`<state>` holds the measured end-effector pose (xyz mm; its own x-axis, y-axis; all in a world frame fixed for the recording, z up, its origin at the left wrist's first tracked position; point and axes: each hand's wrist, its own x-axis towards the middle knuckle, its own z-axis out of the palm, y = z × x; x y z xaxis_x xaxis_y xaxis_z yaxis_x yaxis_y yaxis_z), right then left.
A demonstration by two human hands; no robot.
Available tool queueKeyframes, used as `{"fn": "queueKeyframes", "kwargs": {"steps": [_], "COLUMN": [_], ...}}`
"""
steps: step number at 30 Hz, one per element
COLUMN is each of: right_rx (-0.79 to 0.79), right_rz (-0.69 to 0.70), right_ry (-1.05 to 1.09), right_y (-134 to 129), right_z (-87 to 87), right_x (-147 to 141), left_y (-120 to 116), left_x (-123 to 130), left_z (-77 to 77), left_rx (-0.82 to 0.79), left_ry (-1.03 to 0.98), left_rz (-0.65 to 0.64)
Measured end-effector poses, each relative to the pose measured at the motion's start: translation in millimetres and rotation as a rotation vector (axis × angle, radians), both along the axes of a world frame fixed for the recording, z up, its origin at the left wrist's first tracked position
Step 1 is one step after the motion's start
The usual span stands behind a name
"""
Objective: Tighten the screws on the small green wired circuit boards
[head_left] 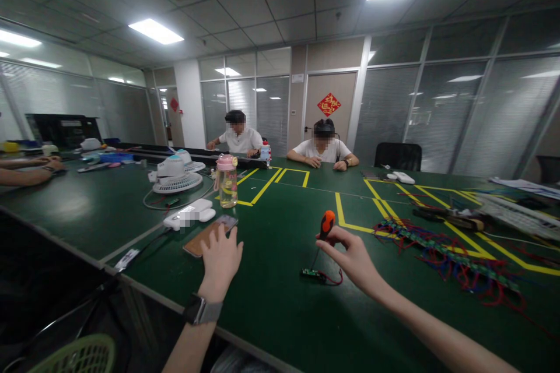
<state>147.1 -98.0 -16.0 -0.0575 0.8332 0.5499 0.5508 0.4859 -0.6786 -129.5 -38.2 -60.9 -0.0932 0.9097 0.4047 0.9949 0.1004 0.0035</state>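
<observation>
Here the orange-and-black-handled screwdriver (326, 224) is clamped in the right hand (353, 252), its thin shaft aimed down at the small green red-wired circuit board (311, 273) on the dark green tabletop (280, 317); the flat brown case (196, 241) is partly covered by the left hand (221, 257), fingers spread.

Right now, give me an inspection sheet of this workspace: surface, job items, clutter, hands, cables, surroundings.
Surface: green table marked with yellow tape.
Job items: orange-black screwdriver pointing down at a small circuit board; tip contact unclear.
Clutter: wired boards at right; pink-lidded bottle, fan and white device at left.
Hands: left hand spread over a brown flat item; right hand grips the screwdriver.
Cables: red lead at the circuit board; dark cord at the white device.
Surroundings: two people across the table; black chair at right.
</observation>
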Motion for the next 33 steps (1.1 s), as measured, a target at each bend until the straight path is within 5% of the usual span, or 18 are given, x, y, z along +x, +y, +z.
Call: {"fn": "queueKeyframes", "kwargs": {"steps": [16,18,22,25,28,33], "right_rx": [0.022,0.016,-0.001,-0.004,0.004,0.026], "right_rz": [0.014,0.033,0.073,0.095,0.117,0.153], "right_ry": [0.005,0.008,0.002,-0.004,-0.003,0.006], "right_y": [0.6,0.0,-1.6,-2.6,-2.2,0.7], "right_z": [-2.2,-1.9,-2.2,-4.1,-7.1,-12.1], "right_x": [-1.3,-2.4,-4.4,-6.2,-7.0,-5.3], "left_y": [3.2,0.7,-12.7,-24.4,-31.8,-37.6], "left_x": [1.5,8.1,36.6,64.7,88.8,111.9], "left_z": [1.8,9.2,34.7,52.9,63.2,67.7], "left_rx": [0.048,0.043,0.036,0.003,-0.226,-0.298], "left_ry": [-0.095,-0.232,-0.742,-1.044,-1.29,-1.411], "left_rz": [-0.059,-0.226,-0.755,-0.983,-1.226,-1.324]}}
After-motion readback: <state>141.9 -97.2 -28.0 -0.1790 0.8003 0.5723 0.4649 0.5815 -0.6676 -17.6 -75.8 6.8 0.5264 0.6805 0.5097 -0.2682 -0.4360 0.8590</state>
